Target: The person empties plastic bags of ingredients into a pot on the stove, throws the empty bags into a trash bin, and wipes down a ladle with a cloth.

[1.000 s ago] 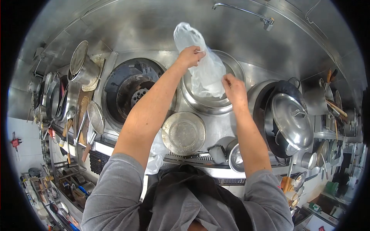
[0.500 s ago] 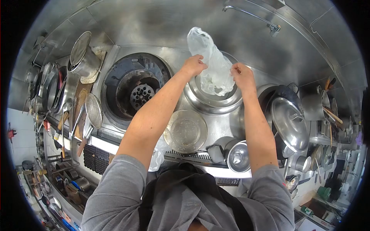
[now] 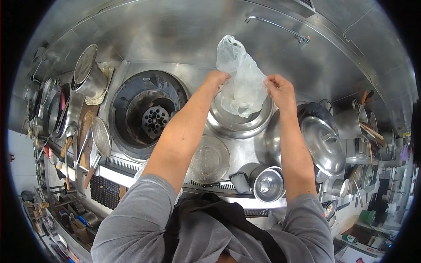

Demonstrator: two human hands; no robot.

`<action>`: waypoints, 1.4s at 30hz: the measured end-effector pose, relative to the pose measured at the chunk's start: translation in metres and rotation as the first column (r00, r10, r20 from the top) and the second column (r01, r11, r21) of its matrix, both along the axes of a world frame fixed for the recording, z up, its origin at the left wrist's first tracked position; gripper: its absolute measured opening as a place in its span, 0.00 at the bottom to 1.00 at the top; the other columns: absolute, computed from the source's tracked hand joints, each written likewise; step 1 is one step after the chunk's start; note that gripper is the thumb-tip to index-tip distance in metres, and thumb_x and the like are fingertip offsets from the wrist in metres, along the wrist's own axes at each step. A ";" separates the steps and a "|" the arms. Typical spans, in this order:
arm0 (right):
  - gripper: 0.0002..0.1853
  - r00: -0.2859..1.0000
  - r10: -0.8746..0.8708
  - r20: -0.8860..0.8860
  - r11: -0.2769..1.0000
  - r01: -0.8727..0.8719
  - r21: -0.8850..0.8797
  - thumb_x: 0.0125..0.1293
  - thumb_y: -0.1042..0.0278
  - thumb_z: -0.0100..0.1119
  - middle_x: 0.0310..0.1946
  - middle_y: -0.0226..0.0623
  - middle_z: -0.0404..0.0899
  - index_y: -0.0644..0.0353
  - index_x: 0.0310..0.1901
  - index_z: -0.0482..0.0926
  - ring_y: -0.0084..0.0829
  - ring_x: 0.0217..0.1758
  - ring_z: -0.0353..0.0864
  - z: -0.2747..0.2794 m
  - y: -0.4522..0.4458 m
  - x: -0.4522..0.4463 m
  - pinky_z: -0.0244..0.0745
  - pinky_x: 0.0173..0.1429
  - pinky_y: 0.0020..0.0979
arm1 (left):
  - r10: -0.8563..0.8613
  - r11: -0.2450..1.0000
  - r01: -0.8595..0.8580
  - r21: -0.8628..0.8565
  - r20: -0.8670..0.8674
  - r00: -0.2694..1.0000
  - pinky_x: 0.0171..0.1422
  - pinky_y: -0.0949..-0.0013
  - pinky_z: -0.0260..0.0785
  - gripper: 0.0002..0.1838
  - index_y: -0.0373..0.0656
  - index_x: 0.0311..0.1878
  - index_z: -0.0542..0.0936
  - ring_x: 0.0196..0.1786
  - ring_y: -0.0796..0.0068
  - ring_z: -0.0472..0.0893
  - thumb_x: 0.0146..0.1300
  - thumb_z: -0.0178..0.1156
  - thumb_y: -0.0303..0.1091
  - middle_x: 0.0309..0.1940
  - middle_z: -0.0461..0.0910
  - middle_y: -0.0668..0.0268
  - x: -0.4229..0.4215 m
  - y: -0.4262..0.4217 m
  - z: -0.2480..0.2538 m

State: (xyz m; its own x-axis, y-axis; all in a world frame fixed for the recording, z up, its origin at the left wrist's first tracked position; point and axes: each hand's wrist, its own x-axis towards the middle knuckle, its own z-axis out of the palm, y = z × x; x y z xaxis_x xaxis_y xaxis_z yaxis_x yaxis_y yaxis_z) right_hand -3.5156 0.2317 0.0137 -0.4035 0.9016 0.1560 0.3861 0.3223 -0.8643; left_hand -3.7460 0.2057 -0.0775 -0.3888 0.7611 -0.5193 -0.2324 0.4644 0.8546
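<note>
A translucent plastic bag (image 3: 244,81) hangs between my two hands above a round steel pan (image 3: 239,129). My left hand (image 3: 215,80) pinches the bag's left side, fingers closed. On the other side, my right hand (image 3: 280,88) grips the bag's right edge between thumb and fingertips. The bag's upper end sticks up crumpled, and its lower part droops over the pan. Whether anything lies inside the bag I cannot tell. Nearer to me sits a shallow round metal dish (image 3: 209,159).
A burner well (image 3: 153,120) opens on the left, with a mesh skimmer (image 3: 101,136) beside it. To the right are a steel lid (image 3: 324,144) and a small metal pot (image 3: 268,184). A tap (image 3: 280,27) projects from the back wall.
The view has shifted, so the stove and tap sit slightly further left. Both hands still hold the bag, which has spread a little wider.
</note>
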 end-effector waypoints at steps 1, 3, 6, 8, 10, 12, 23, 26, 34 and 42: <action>0.10 1.000 -0.029 0.004 0.999 0.029 0.029 0.60 0.68 0.63 0.26 0.34 0.82 0.63 0.40 0.82 0.22 0.26 0.77 -0.006 0.003 0.008 0.73 0.35 0.26 | -0.030 0.997 0.029 0.077 0.008 1.000 0.51 0.62 0.71 0.14 0.38 0.39 0.84 0.42 0.65 0.80 0.48 0.64 0.33 0.35 0.82 0.62 -0.002 0.011 -0.007; 0.10 0.995 -0.102 0.012 0.995 0.102 -0.022 0.60 0.68 0.63 0.26 0.34 0.82 0.63 0.40 0.83 0.23 0.27 0.78 -0.025 0.011 0.028 0.73 0.36 0.27 | -0.067 0.989 0.092 0.116 -0.201 0.977 0.48 0.63 0.71 0.14 0.37 0.39 0.83 0.41 0.66 0.80 0.48 0.64 0.31 0.34 0.82 0.62 -0.011 0.036 -0.015; 0.12 0.973 -0.231 0.016 0.964 0.231 -0.133 0.59 0.66 0.63 0.27 0.36 0.83 0.63 0.42 0.83 0.25 0.27 0.79 -0.051 0.013 0.046 0.74 0.37 0.28 | -0.096 0.969 0.195 0.154 -0.492 0.865 0.45 0.64 0.71 0.13 0.36 0.40 0.83 0.38 0.67 0.80 0.50 0.64 0.30 0.34 0.82 0.62 -0.005 0.036 0.018; 0.13 0.954 -0.299 0.015 0.935 0.296 -0.196 0.59 0.66 0.63 0.28 0.37 0.83 0.63 0.43 0.83 0.26 0.27 0.80 -0.071 0.016 0.053 0.75 0.38 0.29 | -0.109 0.958 0.240 0.158 -0.574 0.811 0.44 0.64 0.72 0.13 0.36 0.40 0.82 0.37 0.67 0.81 0.51 0.63 0.30 0.34 0.83 0.62 0.006 0.029 0.050; 0.13 0.918 -0.369 0.144 0.922 0.381 -0.071 0.58 0.67 0.63 0.32 0.40 0.84 0.62 0.43 0.83 0.31 0.29 0.82 -0.093 0.018 0.058 0.76 0.39 0.31 | -0.122 0.907 0.357 0.223 -0.672 0.731 0.44 0.65 0.72 0.14 0.37 0.42 0.82 0.37 0.68 0.81 0.52 0.63 0.31 0.34 0.83 0.62 0.015 0.027 0.066; 0.13 0.901 -0.391 0.189 0.920 0.378 0.102 0.58 0.66 0.63 0.34 0.41 0.84 0.61 0.43 0.83 0.33 0.30 0.82 -0.099 0.016 0.058 0.76 0.39 0.32 | -0.134 0.884 0.397 0.247 -0.679 0.721 0.44 0.65 0.72 0.14 0.37 0.43 0.82 0.37 0.68 0.81 0.53 0.63 0.31 0.34 0.83 0.62 0.023 0.023 0.075; 0.12 0.809 -0.149 0.568 0.887 -0.146 0.439 0.60 0.70 0.59 0.32 0.42 0.83 0.55 0.47 0.82 0.45 0.34 0.83 -0.068 -0.042 -0.026 0.78 0.39 0.42 | -0.190 0.869 0.434 0.237 -0.650 0.735 0.41 0.67 0.73 0.13 0.40 0.46 0.81 0.36 0.73 0.80 0.57 0.61 0.30 0.35 0.82 0.65 0.030 0.021 0.066; 0.11 0.706 -0.150 0.693 0.880 -0.223 0.418 0.62 0.68 0.55 0.30 0.42 0.81 0.54 0.45 0.81 0.45 0.35 0.84 -0.076 -0.033 -0.030 0.78 0.38 0.45 | -0.258 0.845 0.449 0.291 -0.513 0.818 0.39 0.69 0.72 0.13 0.40 0.46 0.81 0.35 0.76 0.79 0.57 0.61 0.30 0.34 0.82 0.66 0.022 0.010 0.071; 0.07 0.773 -0.160 0.614 0.843 -0.217 0.492 0.63 0.67 0.54 0.35 0.37 0.80 0.50 0.41 0.81 0.46 0.35 0.83 -0.092 -0.026 0.023 0.78 0.37 0.46 | -0.083 0.845 0.470 0.255 -0.806 0.587 0.46 0.58 0.73 0.13 0.43 0.44 0.81 0.40 0.56 0.82 0.55 0.61 0.34 0.36 0.83 0.54 -0.033 0.006 0.032; 0.08 0.825 -0.177 0.537 0.850 -0.147 0.506 0.62 0.68 0.55 0.43 0.35 0.81 0.51 0.41 0.81 0.46 0.37 0.83 -0.105 -0.018 0.063 0.78 0.42 0.44 | -0.034 0.926 0.334 0.176 -0.842 0.538 0.47 0.64 0.73 0.14 0.42 0.46 0.81 0.38 0.62 0.81 0.56 0.60 0.33 0.34 0.82 0.59 -0.042 0.000 0.012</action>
State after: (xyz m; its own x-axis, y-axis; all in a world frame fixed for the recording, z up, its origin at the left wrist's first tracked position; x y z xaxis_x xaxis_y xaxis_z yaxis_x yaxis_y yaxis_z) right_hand -3.4531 0.2138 -0.0914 -0.5504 0.7604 0.3448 0.7431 0.6344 -0.2130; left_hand -3.7876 0.2058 -0.0656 -0.3564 0.9134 0.1967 0.6918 0.1165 0.7126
